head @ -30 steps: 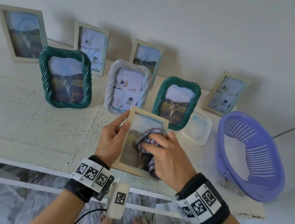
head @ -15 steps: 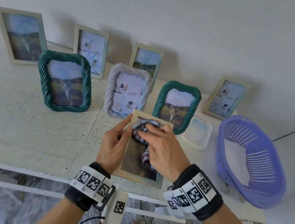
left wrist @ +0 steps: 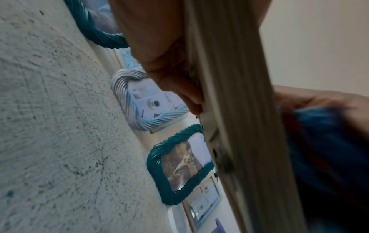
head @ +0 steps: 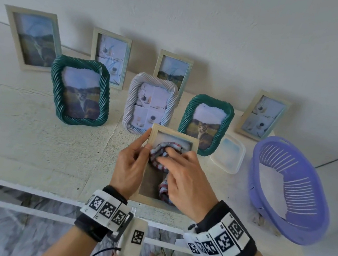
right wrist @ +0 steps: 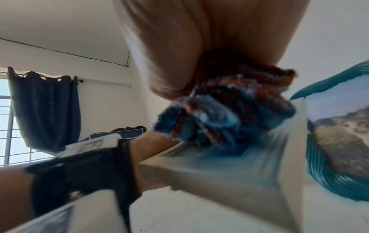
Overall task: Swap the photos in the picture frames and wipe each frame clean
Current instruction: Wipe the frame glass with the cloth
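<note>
A light wooden picture frame (head: pixel 174 132) is tilted up from the white shelf near its front edge. My left hand (head: pixel 131 161) grips the frame's left side, thumb on the front, fingers behind; its edge (left wrist: pixel 235 110) fills the left wrist view. My right hand (head: pixel 181 173) presses a bunched red, white and blue striped cloth (head: pixel 163 153) against the upper part of the glass; the same cloth (right wrist: pixel 219 110) shows blurred under the fingers. The lower part of the photo is hidden by the hand and the cloth.
Behind stand a green rope frame (head: pixel 79 91), a white rope frame (head: pixel 149 103) and a second green one (head: pixel 205 122), with several plain frames (head: pixel 31 39) against the wall. A clear lidded tub (head: pixel 228 153) and a purple basket (head: pixel 290 188) lie at the right.
My right hand has slid the cloth from the middle of the glass up to its top. The left hand keeps its grip and the frame has shifted slightly.
</note>
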Tool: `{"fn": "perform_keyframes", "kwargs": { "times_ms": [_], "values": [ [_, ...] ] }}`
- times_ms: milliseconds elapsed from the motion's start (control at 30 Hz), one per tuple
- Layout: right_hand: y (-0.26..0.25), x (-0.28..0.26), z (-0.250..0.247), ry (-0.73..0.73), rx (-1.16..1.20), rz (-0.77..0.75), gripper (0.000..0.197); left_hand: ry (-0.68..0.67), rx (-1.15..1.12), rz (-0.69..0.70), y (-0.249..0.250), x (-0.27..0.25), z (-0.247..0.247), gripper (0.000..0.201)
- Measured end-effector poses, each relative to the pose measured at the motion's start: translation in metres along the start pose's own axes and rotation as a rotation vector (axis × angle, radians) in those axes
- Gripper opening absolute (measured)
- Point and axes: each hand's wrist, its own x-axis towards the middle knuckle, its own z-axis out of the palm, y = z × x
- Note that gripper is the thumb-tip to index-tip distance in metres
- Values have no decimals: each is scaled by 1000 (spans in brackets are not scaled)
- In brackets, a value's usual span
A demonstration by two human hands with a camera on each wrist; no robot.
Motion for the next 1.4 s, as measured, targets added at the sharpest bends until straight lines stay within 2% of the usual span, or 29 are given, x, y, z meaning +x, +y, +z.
{"fn": "perform_keyframes", "kwargs": {
  "times_ms": [200, 267, 333, 533, 767, 967, 1100, 1233, 1400],
  "values": [
    [-19, -35, 6, -32, 105, -72, 41, 28, 6, -4, 6, 6, -7, 39],
    [-18, -43, 6, -52, 145, -72, 40, 31, 28, -5, 7, 6, -10, 45],
    [-14, -47, 5, -83, 168, -60, 40, 34, 43, 16, 5, 4, -12, 42],
    [0, -55, 3, -108, 7, 3, 34, 12, 72, 7, -4, 4, -11, 43],
    [1, -32, 8, -43, -70, 103, 43, 3, 150, 62, -3, 0, 0, 43],
    [17, 2, -4, 8, -51, 122, 51, -63, 186, 94, -6, -4, 14, 49],
    [13, 12, -5, -5, -91, 143, 55, -58, 196, 113, -4, -2, 16, 47],
    [9, 10, 0, -33, -34, 108, 57, -92, 168, 80, -7, 4, 8, 46],
    [0, -3, 4, -87, 19, 25, 51, -34, 162, 47, 0, 9, 4, 45]
  ]
}}
